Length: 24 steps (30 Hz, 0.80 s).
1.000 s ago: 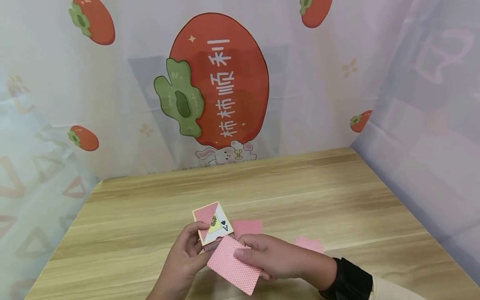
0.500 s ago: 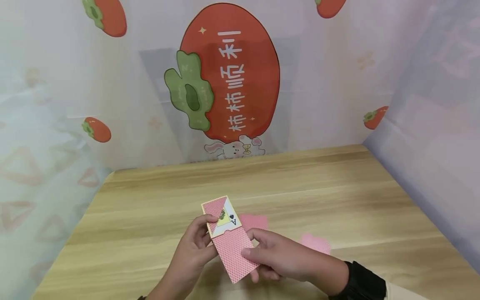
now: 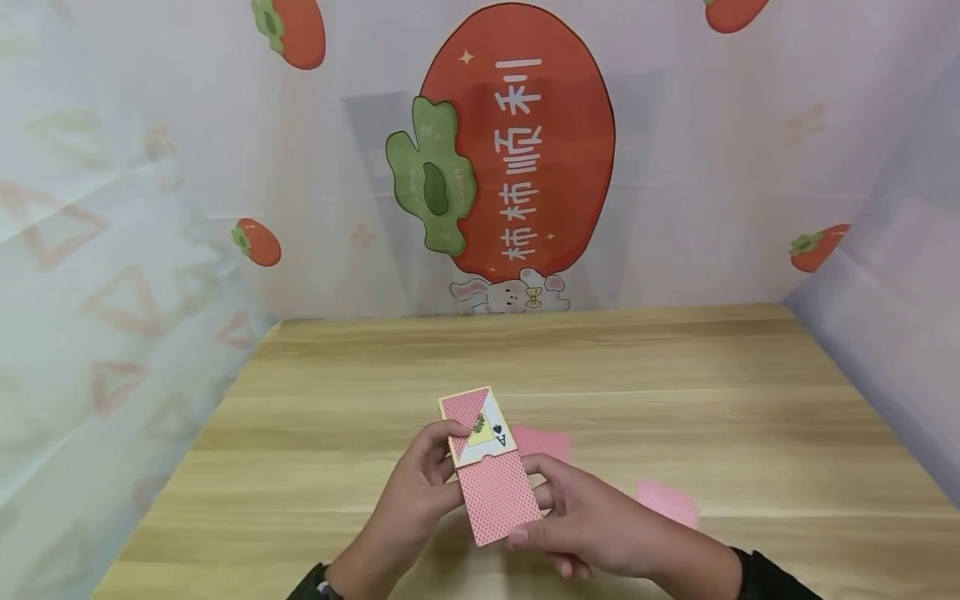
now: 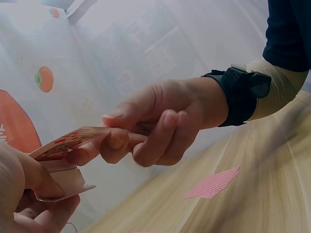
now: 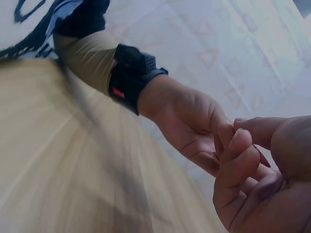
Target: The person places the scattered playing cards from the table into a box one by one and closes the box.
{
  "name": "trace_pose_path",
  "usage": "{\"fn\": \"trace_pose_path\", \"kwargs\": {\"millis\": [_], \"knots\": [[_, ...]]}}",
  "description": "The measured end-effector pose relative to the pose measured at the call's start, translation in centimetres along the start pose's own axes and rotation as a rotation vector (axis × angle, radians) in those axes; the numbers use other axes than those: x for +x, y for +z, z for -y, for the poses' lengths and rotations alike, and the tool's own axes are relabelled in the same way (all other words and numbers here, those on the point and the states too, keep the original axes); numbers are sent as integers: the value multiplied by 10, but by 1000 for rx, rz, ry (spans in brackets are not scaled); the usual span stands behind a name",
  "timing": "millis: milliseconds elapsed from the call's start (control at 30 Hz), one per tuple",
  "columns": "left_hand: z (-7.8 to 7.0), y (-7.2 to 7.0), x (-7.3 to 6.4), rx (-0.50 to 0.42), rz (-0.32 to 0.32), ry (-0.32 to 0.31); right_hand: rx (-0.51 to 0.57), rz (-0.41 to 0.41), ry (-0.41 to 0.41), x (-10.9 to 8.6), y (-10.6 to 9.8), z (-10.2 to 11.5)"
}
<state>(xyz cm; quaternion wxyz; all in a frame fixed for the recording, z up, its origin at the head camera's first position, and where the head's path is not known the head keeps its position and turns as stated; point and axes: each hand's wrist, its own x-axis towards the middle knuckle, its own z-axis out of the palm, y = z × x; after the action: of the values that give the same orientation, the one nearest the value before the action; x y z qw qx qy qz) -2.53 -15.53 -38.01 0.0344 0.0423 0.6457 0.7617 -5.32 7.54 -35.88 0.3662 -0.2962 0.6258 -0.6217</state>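
Note:
My left hand (image 3: pixel 420 479) grips a playing-card box (image 3: pixel 483 425) with a red patterned back design and an ace of spades printed on its front. A red-backed playing card (image 3: pixel 498 500) sticks out of the box's near end, lined up with it. At its lower right corner the card is pinched by my right hand (image 3: pixel 585 517), thumb on top and fingers beneath. From the side, the left wrist view shows the colourful printed underside of the card (image 4: pixel 68 143) above a white box flap (image 4: pixel 68 184). In the right wrist view, my fingers hide most of the card.
On the wooden table (image 3: pixel 360 358), one pink-backed card (image 3: pixel 543 443) lies just behind the box, partly covered by it. Another pink-backed card (image 3: pixel 669 504) lies to the right, beyond my right forearm. A printed cloth (image 3: pixel 330 167) hangs behind the table.
The card has swung from a slant beside the box into line with it and slid partway in. My right thumb has moved down to the card's near corner. The head view has shifted left.

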Motion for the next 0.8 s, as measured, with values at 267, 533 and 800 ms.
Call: {"fn": "trace_pose_path", "kwargs": {"millis": [267, 533, 800], "knots": [[1, 0, 0, -11, 13, -1, -246, -166, -42, 4, 1, -2], [5, 2, -1, 5, 62, -3, -753, -510, -153, 20, -6, -9], [3, 2, 2, 35, 43, -22, -810, -507, -184, 29, -12, -7]]}}
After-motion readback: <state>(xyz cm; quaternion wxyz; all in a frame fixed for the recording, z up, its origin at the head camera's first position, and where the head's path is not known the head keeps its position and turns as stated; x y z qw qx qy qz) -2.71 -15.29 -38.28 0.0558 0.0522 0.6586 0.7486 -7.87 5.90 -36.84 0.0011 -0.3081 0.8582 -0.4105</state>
